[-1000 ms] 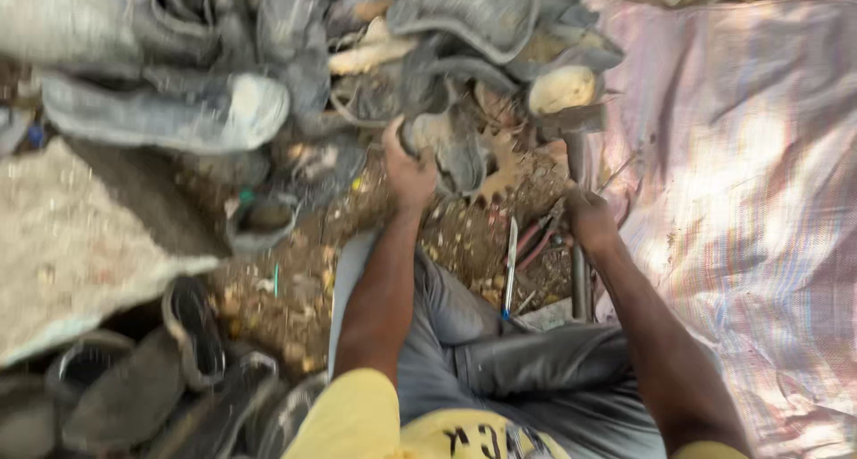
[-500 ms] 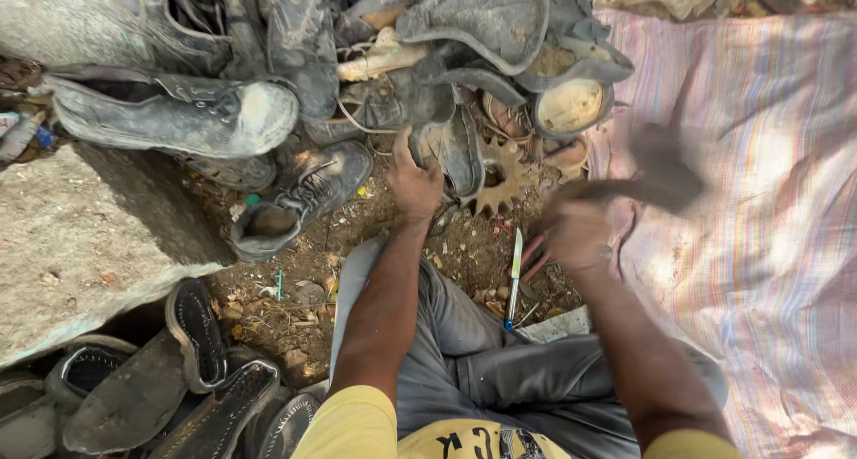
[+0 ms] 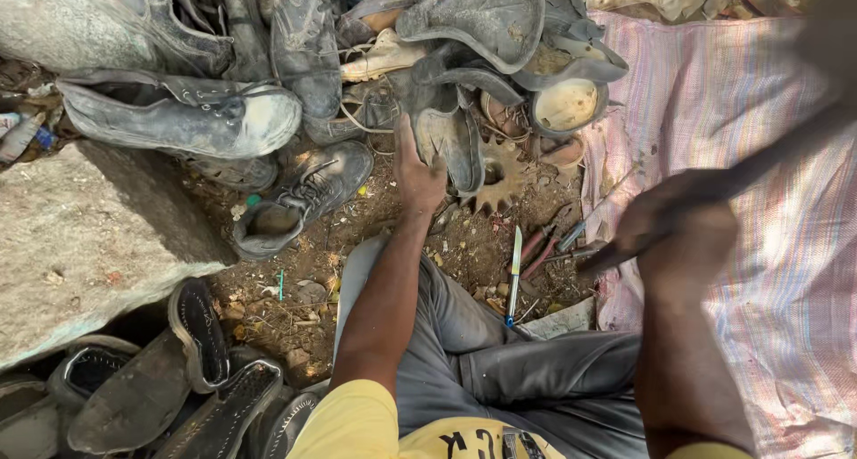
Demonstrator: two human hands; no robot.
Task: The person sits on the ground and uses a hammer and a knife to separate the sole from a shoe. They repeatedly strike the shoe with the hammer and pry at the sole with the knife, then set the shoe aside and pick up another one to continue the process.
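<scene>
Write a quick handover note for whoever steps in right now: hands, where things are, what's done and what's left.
Left hand: pressed on the worn shoe sole lying on the toothed metal wheel.
Right hand: raised, gripping a long dark tool, blurred in motion.
Knife and pliers lie on the dirt between the hands.
Done: sole is pinned in place.
Left: cannot tell how far the work on the sole has got.

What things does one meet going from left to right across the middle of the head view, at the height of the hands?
Grey stone slab → worn black shoe → left hand on a shoe sole → toothed metal wheel → knife → right hand gripping a blurred tool → striped woven sheet.
</scene>
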